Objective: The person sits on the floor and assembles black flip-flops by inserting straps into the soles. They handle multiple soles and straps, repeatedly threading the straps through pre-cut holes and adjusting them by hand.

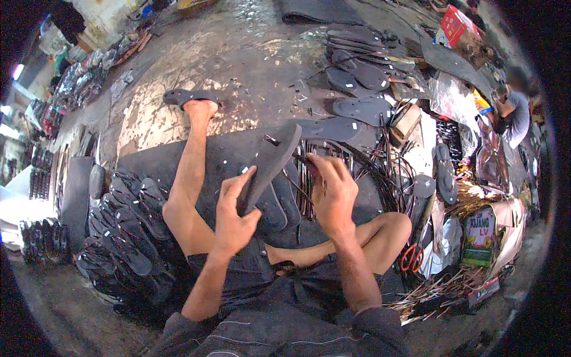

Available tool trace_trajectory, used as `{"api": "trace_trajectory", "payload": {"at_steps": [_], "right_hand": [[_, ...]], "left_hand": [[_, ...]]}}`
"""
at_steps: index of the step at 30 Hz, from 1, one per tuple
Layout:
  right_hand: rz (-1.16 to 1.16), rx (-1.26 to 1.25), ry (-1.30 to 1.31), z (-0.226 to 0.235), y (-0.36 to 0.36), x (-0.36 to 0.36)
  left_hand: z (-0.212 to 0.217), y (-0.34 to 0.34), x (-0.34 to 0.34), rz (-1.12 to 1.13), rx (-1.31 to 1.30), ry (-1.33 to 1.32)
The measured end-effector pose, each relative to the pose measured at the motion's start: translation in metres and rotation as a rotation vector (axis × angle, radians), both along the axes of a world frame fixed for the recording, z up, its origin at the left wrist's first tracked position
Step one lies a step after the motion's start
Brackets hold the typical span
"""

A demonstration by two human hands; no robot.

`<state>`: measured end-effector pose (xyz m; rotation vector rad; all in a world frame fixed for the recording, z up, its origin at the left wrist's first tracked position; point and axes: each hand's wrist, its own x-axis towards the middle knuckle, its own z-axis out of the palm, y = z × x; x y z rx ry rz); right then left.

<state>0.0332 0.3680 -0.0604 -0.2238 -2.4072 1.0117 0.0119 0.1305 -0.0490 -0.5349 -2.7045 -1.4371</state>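
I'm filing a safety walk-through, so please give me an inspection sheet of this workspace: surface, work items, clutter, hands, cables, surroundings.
Surface: dark mat on a stained floor; small scraps scattered ahead.
Work items: dark sandal sole held tilted; loose soles lying ahead, right.
Clutter: piled sandals at left; dark strips and orange-handled scissors at right.
Hands: left hand grips the sole; right hand appears to pinch a thin strap beside it.
Cables: nothing seen that is plainly a cable.
Surroundings: another person at far right; red box beyond.
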Motion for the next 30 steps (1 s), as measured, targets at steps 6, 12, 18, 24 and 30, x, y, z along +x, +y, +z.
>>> {"api": "trace_trajectory", "payload": {"at_steps": [6, 12, 18, 24, 30], "right_hand": [[0.617, -0.437, -0.226, 0.033, 0.086, 0.014], [0.412, -0.569, -0.157, -0.015, 0.004, 0.022], [0.244, -0.889, -0.289, -0.012, -0.004, 0.005], [0.096, -0.887, -0.025, -0.019, -0.043, 0.006], [-0.084, -0.587, 0.034, -0.010, -0.067, 0.009]], "left_hand": [[0.021, -0.075, -0.037, -0.639, 0.289, -0.338], [0.009, 0.025, 0.002, -0.109, 0.790, -0.556], [-0.009, 0.057, 0.018, 0.113, 0.957, -0.515], [-0.013, 0.065, 0.021, 0.180, 1.016, -0.506], [-0.008, 0.070, 0.028, 0.205, 0.673, -0.303]]}}
